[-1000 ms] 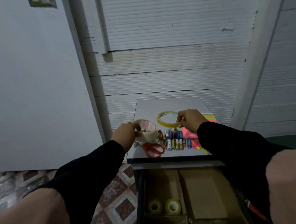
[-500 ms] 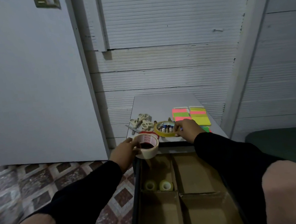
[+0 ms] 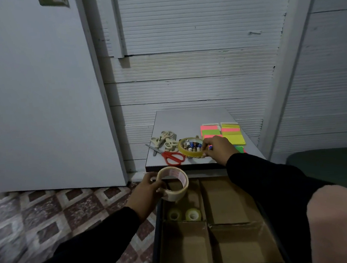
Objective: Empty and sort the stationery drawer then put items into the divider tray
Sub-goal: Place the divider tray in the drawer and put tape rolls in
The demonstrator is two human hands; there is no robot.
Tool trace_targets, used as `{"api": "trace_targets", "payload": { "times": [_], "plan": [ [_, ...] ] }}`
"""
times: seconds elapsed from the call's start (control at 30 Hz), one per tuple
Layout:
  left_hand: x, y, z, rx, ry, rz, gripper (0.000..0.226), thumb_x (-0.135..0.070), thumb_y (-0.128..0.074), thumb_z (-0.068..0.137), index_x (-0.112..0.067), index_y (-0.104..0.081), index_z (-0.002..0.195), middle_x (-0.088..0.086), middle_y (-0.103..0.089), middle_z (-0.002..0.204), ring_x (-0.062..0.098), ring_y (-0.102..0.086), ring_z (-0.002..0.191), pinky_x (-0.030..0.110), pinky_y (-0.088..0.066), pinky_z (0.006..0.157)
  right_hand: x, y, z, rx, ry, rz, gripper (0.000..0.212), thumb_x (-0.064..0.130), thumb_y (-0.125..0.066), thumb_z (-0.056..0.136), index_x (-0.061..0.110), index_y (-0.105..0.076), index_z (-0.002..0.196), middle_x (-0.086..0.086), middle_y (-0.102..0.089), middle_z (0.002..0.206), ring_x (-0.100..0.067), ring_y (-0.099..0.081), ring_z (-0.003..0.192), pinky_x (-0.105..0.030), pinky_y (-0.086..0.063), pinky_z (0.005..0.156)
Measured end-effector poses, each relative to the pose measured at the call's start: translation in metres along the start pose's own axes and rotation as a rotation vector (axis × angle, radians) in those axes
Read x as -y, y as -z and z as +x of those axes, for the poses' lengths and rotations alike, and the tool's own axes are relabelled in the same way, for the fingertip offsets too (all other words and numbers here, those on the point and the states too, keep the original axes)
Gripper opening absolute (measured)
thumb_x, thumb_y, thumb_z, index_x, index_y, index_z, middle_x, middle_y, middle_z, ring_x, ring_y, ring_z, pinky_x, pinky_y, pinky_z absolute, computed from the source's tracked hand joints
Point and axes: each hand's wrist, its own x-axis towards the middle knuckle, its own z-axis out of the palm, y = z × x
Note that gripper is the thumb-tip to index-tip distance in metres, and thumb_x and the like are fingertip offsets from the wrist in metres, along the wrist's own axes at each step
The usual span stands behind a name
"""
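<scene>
1. The left hand [image 3: 147, 192] has its fingers curled round a wide roll of beige tape [image 3: 174, 185], holding it above the back left compartment of the cardboard tray [image 3: 207, 223] in the open drawer.
2. Two small clear tape rolls [image 3: 183, 214] lie side by side in that compartment.
3. The right hand [image 3: 217, 149] pinches a thin yellow tape ring [image 3: 189, 148] above the batteries [image 3: 192, 145] on the cabinet top [image 3: 188, 119].
4. Red scissors [image 3: 172, 157] lie just left of the ring; pale scissors [image 3: 164, 141] lie behind them.
5. Bright sticky notes [image 3: 230, 133] sit at the right of the top.
</scene>
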Motion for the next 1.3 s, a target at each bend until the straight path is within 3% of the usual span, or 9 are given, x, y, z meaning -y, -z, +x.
{"api": "trace_targets", "payload": {
  "times": [0.27,0.43,0.63,0.77,1.0,1.3],
  "plan": [
    [-0.001,-0.038,0.014,0.168,0.016,-0.029,0.04,-0.024,-0.048,0.096,-0.023,-0.046,0.136,0.004,-0.028,0.147,0.018,-0.038,0.131,0.018,-0.032,0.106,-0.013,-0.009,0.011,-0.019,0.001,-0.03,0.013,0.01,-0.059,0.091,0.007,-0.065,0.102,-0.014,-0.058,0.118,-0.026,-0.055,0.107,-0.021,-0.036,0.075],
    [0.005,-0.069,0.031,0.332,0.126,0.019,0.058,-0.022,-0.051,0.094,-0.028,-0.027,0.146,0.007,-0.022,0.149,0.022,-0.046,0.125,0.027,-0.041,0.105,-0.024,-0.015,0.023,-0.034,-0.002,-0.033,0.012,0.011,-0.058,0.091,0.008,-0.066,0.1,-0.013,-0.057,0.114,-0.025,-0.057,0.101,-0.021,-0.036,0.076],
    [0.012,-0.095,0.061,0.433,0.241,0.061,0.059,-0.024,-0.053,0.091,-0.027,-0.029,0.145,0.008,-0.024,0.149,0.028,-0.047,0.125,0.038,-0.042,0.105,-0.038,-0.025,0.034,-0.019,0.025,-0.035,0.013,0.012,-0.061,0.089,0.01,-0.066,0.101,-0.011,-0.057,0.113,-0.024,-0.056,0.1,-0.021,-0.036,0.077],
    [0.013,-0.11,0.073,0.473,0.299,0.084,0.071,-0.032,-0.059,0.087,-0.03,-0.022,0.147,0.007,-0.02,0.152,0.028,-0.038,0.132,0.04,-0.034,0.112,-0.046,-0.033,0.04,-0.034,0.036,-0.03,0.013,0.015,-0.062,0.088,0.013,-0.065,0.1,-0.009,-0.057,0.113,-0.023,-0.055,0.098,-0.024,-0.039,0.08],
    [0.012,-0.112,0.066,0.47,0.146,0.353,0.076,-0.03,-0.064,0.082,-0.024,-0.025,0.147,0.006,-0.029,0.148,0.023,-0.035,0.133,0.042,-0.015,0.115,-0.053,-0.04,0.048,-0.07,0.053,-0.014,0.013,0.013,-0.06,0.089,0.014,-0.065,0.101,-0.008,-0.056,0.113,-0.023,-0.055,0.1,-0.023,-0.038,0.08],
    [0.007,-0.12,0.069,0.482,0.133,0.356,0.061,-0.019,-0.058,0.083,-0.023,-0.037,0.141,0.003,-0.034,0.147,0.021,-0.036,0.135,0.047,-0.007,0.115,-0.062,-0.043,0.046,-0.078,0.066,0.007,0.014,0.013,-0.062,0.088,0.013,-0.065,0.101,-0.009,-0.056,0.115,-0.024,-0.055,0.101,-0.03,-0.044,0.087]
  ]
}}
